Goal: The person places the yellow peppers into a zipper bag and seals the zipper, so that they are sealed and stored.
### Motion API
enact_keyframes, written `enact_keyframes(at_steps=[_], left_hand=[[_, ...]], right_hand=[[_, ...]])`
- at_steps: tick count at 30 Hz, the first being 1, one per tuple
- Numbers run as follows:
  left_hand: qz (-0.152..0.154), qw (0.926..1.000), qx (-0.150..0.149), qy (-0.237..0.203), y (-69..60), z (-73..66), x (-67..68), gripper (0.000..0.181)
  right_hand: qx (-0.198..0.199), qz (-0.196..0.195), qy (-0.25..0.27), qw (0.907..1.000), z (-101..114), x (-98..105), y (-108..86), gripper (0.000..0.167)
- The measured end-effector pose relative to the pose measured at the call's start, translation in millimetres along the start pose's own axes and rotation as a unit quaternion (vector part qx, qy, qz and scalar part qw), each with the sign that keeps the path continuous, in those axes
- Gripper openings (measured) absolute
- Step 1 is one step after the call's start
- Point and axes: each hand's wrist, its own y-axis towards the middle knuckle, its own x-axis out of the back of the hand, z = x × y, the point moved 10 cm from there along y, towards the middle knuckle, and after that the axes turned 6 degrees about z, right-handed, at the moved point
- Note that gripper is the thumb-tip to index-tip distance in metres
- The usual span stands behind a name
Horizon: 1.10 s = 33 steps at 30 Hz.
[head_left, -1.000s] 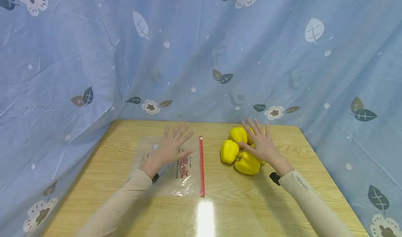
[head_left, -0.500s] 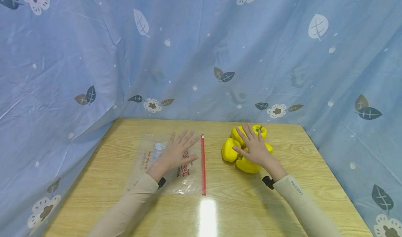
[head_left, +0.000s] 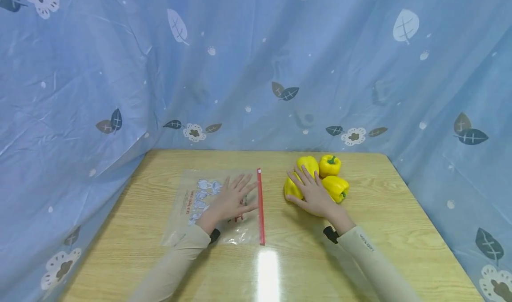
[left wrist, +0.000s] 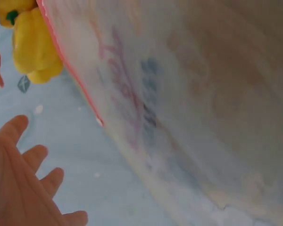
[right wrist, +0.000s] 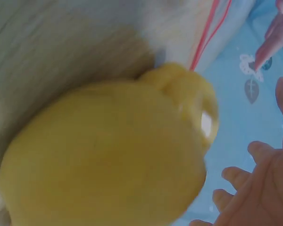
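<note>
Hovering, fingers apart: left hand (head_left: 232, 203) and right hand (head_left: 314, 198).
Below them on the counter (head_left: 384, 231): a clear bag (head_left: 197, 203) at left, yellow peppers (head_left: 335, 187) at right.

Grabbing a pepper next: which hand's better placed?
Right, most likely. The right hand is spread open over the yellow peppers, one filling much of the right wrist view; the left hand is over the clear bag.
</note>
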Motion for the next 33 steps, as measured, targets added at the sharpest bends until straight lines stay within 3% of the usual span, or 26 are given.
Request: enact_keyframes(at_steps=[4, 12, 20, 27, 33], left_hand=[[0.008, 0.9997, 0.006, -0.021, 1.2, -1.4, -6.5, 0.073], [0.032, 0.9994, 0.013, -0.008, 3.3, -0.7, -14.8, 0.08], [0.101, 0.9946, 0.023, -0.008, 10.0, 4.4, -30.1, 0.083], [0.166, 0.9837, 0.05, -0.046, 1.7, 10.1, -38.1, 0.081], [0.189, 0.9795, 0.052, -0.046, 1.5, 8.6, -51.9, 0.08]], right_hand=[[0.014, 0.008, -0.002, 0.9999, 10.8, -9.4, 1.6, 0.071], [0.042, 0.029, -0.023, 0.9984, 32.0, -24.4, 10.7, 0.069], [0.067, 0.068, -0.031, 0.995, 43.2, -41.1, 11.4, 0.07], [0.115, 0.091, -0.029, 0.9887, 56.5, -63.6, 14.3, 0.067], [0.128, 0.09, -0.048, 0.9865, 62.9, -67.7, 11.4, 0.067]])
